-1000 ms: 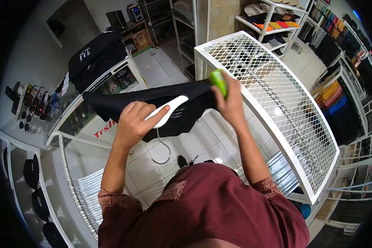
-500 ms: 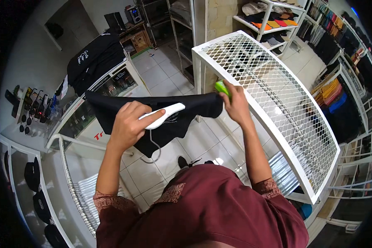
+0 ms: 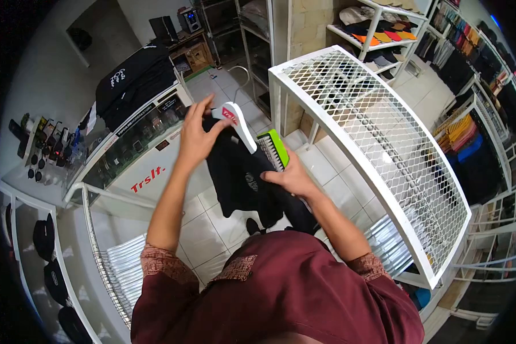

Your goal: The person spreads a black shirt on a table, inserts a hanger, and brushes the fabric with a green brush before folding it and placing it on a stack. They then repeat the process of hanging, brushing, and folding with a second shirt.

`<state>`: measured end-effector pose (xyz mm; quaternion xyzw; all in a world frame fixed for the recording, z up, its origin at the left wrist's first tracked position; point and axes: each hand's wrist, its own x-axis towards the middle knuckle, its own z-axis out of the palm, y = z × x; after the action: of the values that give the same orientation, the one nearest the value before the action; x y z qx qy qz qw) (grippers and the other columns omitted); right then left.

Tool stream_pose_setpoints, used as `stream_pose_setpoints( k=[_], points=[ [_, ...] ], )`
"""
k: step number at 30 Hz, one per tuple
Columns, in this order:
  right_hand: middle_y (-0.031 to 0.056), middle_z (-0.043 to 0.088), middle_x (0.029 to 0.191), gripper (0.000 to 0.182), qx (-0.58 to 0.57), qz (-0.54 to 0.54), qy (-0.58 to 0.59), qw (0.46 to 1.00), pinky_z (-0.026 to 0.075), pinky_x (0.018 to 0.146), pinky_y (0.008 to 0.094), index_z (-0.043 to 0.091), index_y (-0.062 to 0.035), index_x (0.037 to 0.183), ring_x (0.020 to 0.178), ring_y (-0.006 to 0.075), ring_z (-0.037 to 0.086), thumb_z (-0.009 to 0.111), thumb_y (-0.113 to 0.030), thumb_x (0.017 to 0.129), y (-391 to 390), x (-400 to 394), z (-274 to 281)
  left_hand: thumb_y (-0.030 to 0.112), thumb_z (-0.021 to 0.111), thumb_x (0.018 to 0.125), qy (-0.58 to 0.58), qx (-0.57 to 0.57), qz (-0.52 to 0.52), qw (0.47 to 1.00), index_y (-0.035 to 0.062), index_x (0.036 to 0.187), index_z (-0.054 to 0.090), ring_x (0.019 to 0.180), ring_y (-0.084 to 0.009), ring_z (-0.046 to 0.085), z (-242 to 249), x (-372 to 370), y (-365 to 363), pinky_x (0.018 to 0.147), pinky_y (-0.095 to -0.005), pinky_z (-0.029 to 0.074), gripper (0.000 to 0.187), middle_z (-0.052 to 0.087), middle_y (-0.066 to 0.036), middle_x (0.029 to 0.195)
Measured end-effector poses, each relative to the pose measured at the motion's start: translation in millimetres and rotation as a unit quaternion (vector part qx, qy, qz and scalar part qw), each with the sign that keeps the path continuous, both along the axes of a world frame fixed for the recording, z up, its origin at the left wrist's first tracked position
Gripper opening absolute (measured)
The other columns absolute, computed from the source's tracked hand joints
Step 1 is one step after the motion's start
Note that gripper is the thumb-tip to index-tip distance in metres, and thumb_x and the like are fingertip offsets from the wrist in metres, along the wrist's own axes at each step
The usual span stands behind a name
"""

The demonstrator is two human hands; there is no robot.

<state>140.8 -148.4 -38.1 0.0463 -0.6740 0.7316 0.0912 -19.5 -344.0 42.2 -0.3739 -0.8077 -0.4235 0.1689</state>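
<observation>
A white hanger [image 3: 243, 129] with a red logo sits at the top of a black garment [image 3: 235, 172] that hangs down over the tiled floor. My left hand [image 3: 199, 133] is at the hanger's upper end, its thumb on the logo and its other fingers raised. The metal hook of the hanger curves up and away from me. In my right hand [image 3: 291, 176] is a green brush [image 3: 274, 150], bristles facing left, and its thumb lies against the black cloth. A small pale print shows on the garment.
On the right stands a white rack with a mesh top [image 3: 361, 114]. A glass counter [image 3: 155, 135] bears a pile of black shirts [image 3: 135, 80] at the left. White hangers [image 3: 126, 264] hang from a rail [image 3: 92, 235] at lower left.
The hanger has turned, its hook now pointing away from me instead of toward me. The garment hangs more upright. My right hand has moved down and left, the brush's bristles now showing.
</observation>
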Motion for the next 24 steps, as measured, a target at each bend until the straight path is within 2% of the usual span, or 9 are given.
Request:
stream_pose_setpoints(
  k=[2,3,6,9,12,15,19,21,24],
  points=[
    [0.0152,0.061,0.128,0.091,0.009,-0.113,0.011,0.993,0.046,0.104,0.0329,0.041,0.0082,0.146,0.117,0.0207,0.059,0.083,-0.008,0.067,-23,-4,-16,0.021,0.075,0.097,-0.123,0.028,0.015,0.992,-0.0071,0.145,0.049,0.083,-0.0084,0.060,-38,5,6,0.068,-0.0229,0.049,0.062,0.064,-0.007,0.102],
    [0.0159,0.061,0.127,0.090,0.026,-0.151,0.002,0.988,0.047,0.103,0.0335,0.040,0.0061,0.145,0.115,0.0227,0.060,0.082,-0.008,0.067,-36,-1,-18,0.021,0.077,0.094,-0.258,0.086,-0.019,0.962,-0.0097,0.150,0.040,0.079,-0.0093,0.062,-44,13,12,0.065,-0.0228,0.050,0.074,0.064,-0.007,0.099],
    [0.0184,0.062,0.126,0.089,0.027,-0.110,0.019,0.993,0.048,0.101,0.0376,0.038,0.0003,0.146,0.115,0.0268,0.062,0.079,-0.010,0.068,-59,-1,-11,0.027,0.080,0.087,-0.164,0.055,0.079,0.982,-0.0188,0.145,0.039,0.068,-0.0144,0.065,-38,38,19,0.062,-0.0307,0.052,0.085,0.066,-0.011,0.089],
    [0.0241,0.059,0.132,0.081,0.086,-0.068,0.032,0.993,0.045,0.106,0.0412,0.033,-0.0024,0.151,0.123,0.0350,0.060,0.077,-0.021,0.086,-60,0,1,0.024,0.071,0.094,-0.177,0.068,0.107,0.976,-0.0052,0.136,0.056,0.054,-0.0184,0.064,-37,27,6,0.055,-0.0324,0.051,0.053,0.069,-0.011,0.079],
    [0.0297,0.048,0.145,0.061,0.095,-0.079,0.032,0.992,0.036,0.114,0.0432,0.031,-0.0020,0.153,0.137,0.0399,0.049,0.057,-0.024,0.102,-43,-15,14,0.023,0.057,0.104,-0.215,0.079,0.098,0.968,-0.0003,0.126,0.062,0.061,-0.0141,0.065,-22,34,-10,0.056,-0.0301,0.052,0.032,0.070,-0.010,0.085],
    [0.0282,0.051,0.131,0.067,0.227,-0.206,0.213,0.928,0.045,0.103,0.0459,0.033,-0.0036,0.154,0.117,0.0461,0.058,0.066,-0.023,0.099,-33,-43,20,0.026,0.054,0.108,-0.190,0.081,0.087,0.975,0.0002,0.120,0.062,0.060,-0.0074,0.055,-19,33,-22,0.054,-0.0249,0.046,0.030,0.063,-0.003,0.082],
    [0.0273,0.048,0.125,0.072,0.318,-0.243,0.271,0.875,0.054,0.085,0.0507,0.036,-0.0074,0.155,0.104,0.0482,0.060,0.071,-0.024,0.094,-18,-70,28,0.038,0.053,0.109,-0.208,0.079,0.071,0.972,0.0034,0.109,0.061,0.056,-0.0037,0.042,4,50,-26,0.050,-0.0229,0.034,0.035,0.051,0.002,0.069],
    [0.0283,0.048,0.126,0.074,0.345,-0.271,0.254,0.862,0.054,0.085,0.0517,0.035,-0.0067,0.155,0.104,0.0486,0.060,0.071,-0.026,0.094,2,-81,12,0.038,0.054,0.108,-0.243,0.110,0.067,0.961,0.0016,0.107,0.061,0.059,-0.0049,0.045,14,54,-33,0.055,-0.0238,0.039,0.038,0.051,0.002,0.070],
    [0.0296,0.048,0.127,0.068,0.365,-0.424,0.082,0.825,0.052,0.090,0.0540,0.035,-0.0009,0.153,0.106,0.0496,0.059,0.063,-0.034,0.100,39,-86,-7,0.039,0.056,0.108,-0.286,0.136,0.074,0.946,0.0003,0.104,0.063,0.063,-0.0054,0.047,25,56,-52,0.059,-0.0244,0.042,0.039,0.052,0.002,0.072]
  ],
)
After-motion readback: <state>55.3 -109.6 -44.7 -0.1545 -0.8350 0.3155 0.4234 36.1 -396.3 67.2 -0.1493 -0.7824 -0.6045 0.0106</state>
